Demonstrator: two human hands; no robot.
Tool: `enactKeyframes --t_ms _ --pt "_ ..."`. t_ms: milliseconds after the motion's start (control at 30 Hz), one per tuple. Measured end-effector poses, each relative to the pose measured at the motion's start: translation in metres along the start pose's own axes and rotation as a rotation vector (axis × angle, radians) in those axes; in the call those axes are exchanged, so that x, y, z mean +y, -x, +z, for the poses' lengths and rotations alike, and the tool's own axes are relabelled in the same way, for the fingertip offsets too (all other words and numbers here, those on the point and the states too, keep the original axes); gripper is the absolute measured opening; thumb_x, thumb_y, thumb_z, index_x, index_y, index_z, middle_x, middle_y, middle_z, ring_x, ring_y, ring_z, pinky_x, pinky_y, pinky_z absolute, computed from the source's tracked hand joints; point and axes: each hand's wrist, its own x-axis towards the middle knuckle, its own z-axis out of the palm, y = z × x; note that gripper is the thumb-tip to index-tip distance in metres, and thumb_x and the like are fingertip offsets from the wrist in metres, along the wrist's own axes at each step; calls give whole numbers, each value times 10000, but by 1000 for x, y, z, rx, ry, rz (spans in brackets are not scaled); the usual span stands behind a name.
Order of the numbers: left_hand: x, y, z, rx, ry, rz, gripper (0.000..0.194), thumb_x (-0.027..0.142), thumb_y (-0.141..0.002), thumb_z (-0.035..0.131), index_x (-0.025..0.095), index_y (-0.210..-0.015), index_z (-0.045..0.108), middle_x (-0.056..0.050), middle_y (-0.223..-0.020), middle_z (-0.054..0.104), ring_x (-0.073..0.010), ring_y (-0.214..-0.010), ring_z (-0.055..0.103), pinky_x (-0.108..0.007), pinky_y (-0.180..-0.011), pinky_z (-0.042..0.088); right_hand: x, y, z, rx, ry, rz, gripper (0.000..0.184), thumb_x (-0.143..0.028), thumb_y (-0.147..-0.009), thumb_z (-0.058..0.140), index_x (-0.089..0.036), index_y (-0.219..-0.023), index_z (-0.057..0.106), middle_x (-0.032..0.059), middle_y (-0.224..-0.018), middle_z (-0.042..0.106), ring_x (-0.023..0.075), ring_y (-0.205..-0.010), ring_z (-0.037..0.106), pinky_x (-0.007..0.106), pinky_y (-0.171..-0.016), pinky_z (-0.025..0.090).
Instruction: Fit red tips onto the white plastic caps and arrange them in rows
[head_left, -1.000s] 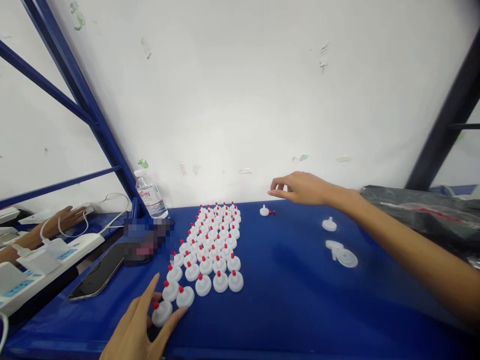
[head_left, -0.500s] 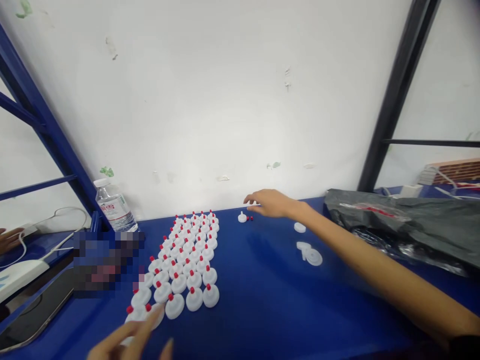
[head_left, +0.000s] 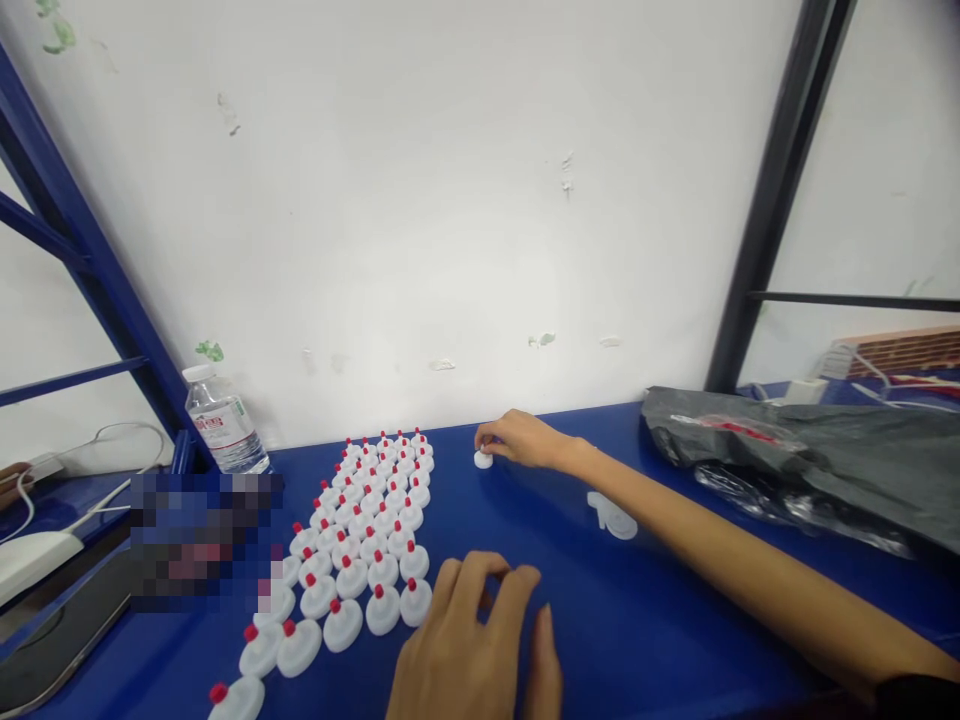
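Reaching to the back of the blue table, my right hand (head_left: 516, 438) has its fingertips closed on the nozzle of a white nozzle cap (head_left: 483, 461), whose round base stays near the tabletop. My left hand (head_left: 472, 645) hovers over the front of the table, fingers bent and thumb apart, with nothing in it. Left of it, many white nozzle caps with red tips (head_left: 351, 577) stand in rows. Loose white caps without red tips (head_left: 620, 522) lie beyond my right forearm, partly covered by it.
A water bottle (head_left: 225, 420) stands against the wall at the left. Nearer lie a dark phone (head_left: 60, 630) and a white power strip (head_left: 37, 560) with cables. A grey plastic bag (head_left: 795, 460) covers the right back. Rack posts (head_left: 772, 200) frame the table.
My right hand has come down onto the white nozzle cap and closed on it. My left hand has moved right, away from the rows of caps. The view has shifted slightly.
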Motion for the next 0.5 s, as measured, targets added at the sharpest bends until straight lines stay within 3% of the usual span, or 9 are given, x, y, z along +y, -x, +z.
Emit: enactKeyframes --t_ms 133,200,300,400,500 --pt "-10 -4 2 -53 28 -31 239 245 -943 486 252 -1090 674 -71 -971 697 -180 -835 696 -244 -694 582 -4 0 -19 -3 -113 -34 150 -245 -919 605 -197 -967 739 32 -938 780 170 -851 717 248 -770 495" --pt "-13 -6 4 -87 29 -99 293 274 -966 451 244 -1179 651 -73 -995 700 -178 -818 708 -249 -674 576 -7 2 -33 -49 -238 -34 163 -278 -909 622 -181 -973 736 42 -940 781 169 -854 724 242 -761 511" --pt "-15 -9 7 -76 13 -247 485 359 -993 401 207 -1449 465 -117 -1139 676 -169 -749 713 -258 -601 559 -18 8 -53 -263 -538 -22 205 -328 -853 698 -152 -951 737 63 -892 781 185 -847 732 257 -763 534" --pt "-17 -11 8 -47 3 -357 647 462 -993 387 138 -1548 309 -164 -1219 660 -195 -773 725 -290 -619 568 -39 15 -69 -461 -706 -53 216 -329 -812 753 -143 -918 734 62 -861 777 178 -840 732 265 -787 543" --pt "-18 -12 6 -63 41 -353 566 485 -992 398 138 -1422 519 -107 -1002 741 -195 -720 719 -276 -608 549 -64 20 -78 -541 -766 -110 176 -296 -813 760 -150 -906 729 51 -889 777 169 -873 732 265 -823 539"
